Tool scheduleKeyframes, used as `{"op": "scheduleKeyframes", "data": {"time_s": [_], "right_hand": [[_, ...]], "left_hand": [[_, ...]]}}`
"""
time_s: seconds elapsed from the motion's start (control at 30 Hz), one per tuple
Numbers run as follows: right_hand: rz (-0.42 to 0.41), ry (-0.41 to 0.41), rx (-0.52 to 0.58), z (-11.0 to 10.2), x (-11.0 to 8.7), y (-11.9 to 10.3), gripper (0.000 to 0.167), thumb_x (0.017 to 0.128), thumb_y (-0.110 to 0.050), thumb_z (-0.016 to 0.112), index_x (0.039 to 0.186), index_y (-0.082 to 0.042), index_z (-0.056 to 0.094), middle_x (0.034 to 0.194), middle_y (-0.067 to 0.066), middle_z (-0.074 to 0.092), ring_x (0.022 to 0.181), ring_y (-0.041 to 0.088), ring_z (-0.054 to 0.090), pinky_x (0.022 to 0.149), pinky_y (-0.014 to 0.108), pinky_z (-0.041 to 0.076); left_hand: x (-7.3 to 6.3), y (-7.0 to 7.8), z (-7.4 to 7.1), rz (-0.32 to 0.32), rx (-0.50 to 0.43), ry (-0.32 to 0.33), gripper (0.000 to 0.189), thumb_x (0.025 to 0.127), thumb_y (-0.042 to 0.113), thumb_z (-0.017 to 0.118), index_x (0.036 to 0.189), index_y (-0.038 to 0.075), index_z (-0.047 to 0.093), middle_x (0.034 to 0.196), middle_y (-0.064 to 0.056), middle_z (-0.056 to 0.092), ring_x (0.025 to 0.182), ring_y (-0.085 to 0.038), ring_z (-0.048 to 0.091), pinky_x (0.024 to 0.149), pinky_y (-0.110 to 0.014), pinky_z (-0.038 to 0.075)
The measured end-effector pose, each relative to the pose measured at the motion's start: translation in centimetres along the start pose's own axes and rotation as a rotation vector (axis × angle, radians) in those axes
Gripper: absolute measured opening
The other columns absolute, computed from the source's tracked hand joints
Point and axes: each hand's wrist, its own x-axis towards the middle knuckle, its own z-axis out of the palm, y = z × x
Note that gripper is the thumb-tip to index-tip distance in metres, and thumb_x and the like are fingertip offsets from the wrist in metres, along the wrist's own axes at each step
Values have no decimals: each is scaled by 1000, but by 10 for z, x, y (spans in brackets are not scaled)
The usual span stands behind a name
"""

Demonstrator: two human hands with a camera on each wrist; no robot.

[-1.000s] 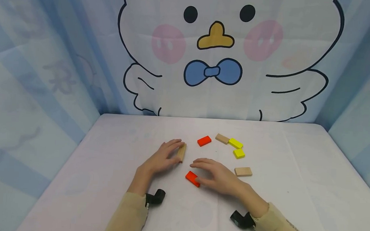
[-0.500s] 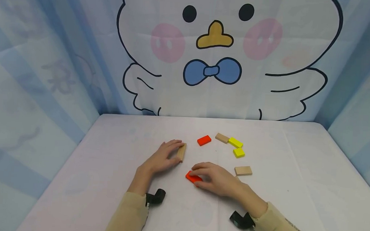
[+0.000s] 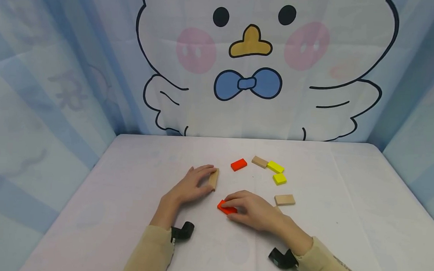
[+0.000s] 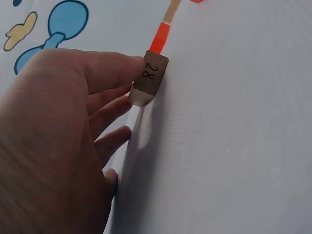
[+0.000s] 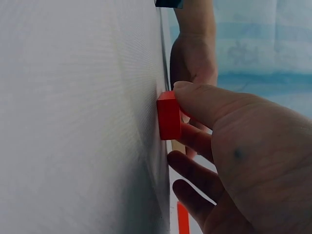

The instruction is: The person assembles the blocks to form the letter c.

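Note:
My left hand (image 3: 190,185) pinches a plain wooden block (image 3: 214,180) by its ends, thumb at the near one and fingertips at the far one. In the left wrist view the end of that wooden block (image 4: 152,72) bears the number 28. To the right and nearer the front, my right hand (image 3: 253,210) holds a red block (image 3: 224,207) between thumb and fingers. The right wrist view shows the thumb on the edge of this red block (image 5: 169,117), close over the white tabletop; its other fingers spread below.
Beyond the hands several blocks form a loose arc: a red one (image 3: 238,164), a wooden one (image 3: 260,162), two yellow ones (image 3: 275,166), (image 3: 279,179) and another wooden one (image 3: 285,200). A small wooden corner shows behind the right hand. Patterned curtains surround the white table (image 3: 126,212).
The right hand's fingers have come down and closed on the near red block, then stayed there. The left hand keeps its place on the wooden block.

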Motion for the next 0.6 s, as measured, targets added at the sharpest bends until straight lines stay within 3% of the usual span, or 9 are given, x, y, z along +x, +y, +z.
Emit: {"op": "scheduleKeyframes", "data": {"time_s": [0.23,0.47,0.6], "right_hand": [[4,21,-35,1,0,2,32,94,-24,74,125,-15,73,129,-5,64,122,16,56,104,41,47],[-3,46,-58,0,0,2,34,93,-23,75,126,-15,73,126,-2,66,121,19,58,103,42,47],[1,61,-71,-2,0,1,34,93,-24,75,126,-16,73,125,-2,67,120,19,58,103,42,47]], "left_hand": [[0,6,2,4,6,-20,59,97,33,62,151,14,48,157,-6,41,147,-23,32,122,-51,7],[2,12,5,-18,-15,-28,59,96,32,64,151,16,49,157,-4,40,146,-25,31,119,-48,24],[3,16,7,-15,-9,-27,59,95,32,65,150,16,49,156,-4,41,146,-26,31,119,-49,23]]}}
